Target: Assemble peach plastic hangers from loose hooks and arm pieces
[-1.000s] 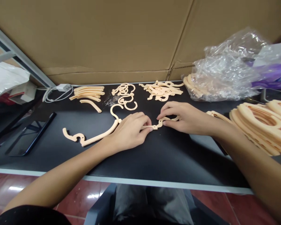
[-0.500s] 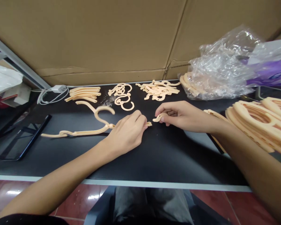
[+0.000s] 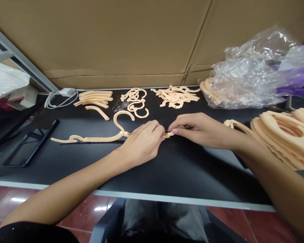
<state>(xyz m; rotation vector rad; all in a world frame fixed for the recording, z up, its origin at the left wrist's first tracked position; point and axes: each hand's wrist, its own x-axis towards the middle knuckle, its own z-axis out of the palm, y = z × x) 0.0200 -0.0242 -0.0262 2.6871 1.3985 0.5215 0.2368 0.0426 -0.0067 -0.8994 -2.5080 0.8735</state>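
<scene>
My left hand is closed around one arm of a cream plastic clothes hanger, whose hook points away from me. The hanger's other arm stretches left, with a curved end piece on it. Between thumb and fingertips, my right hand pinches a small curved hanger end piece. That piece meets the arm end sticking out of my left fist; my fingers partly hide the joint, and I cannot tell whether it is locked.
Behind the hands lie piles of straight arm pieces, hooks and curved end pieces. At left are a phone and a white cable. Stacked hangers and a plastic bag occupy the right side.
My right hand has brought the end piece left, up against the hanger arm in my left hand. The view has shifted slightly.
</scene>
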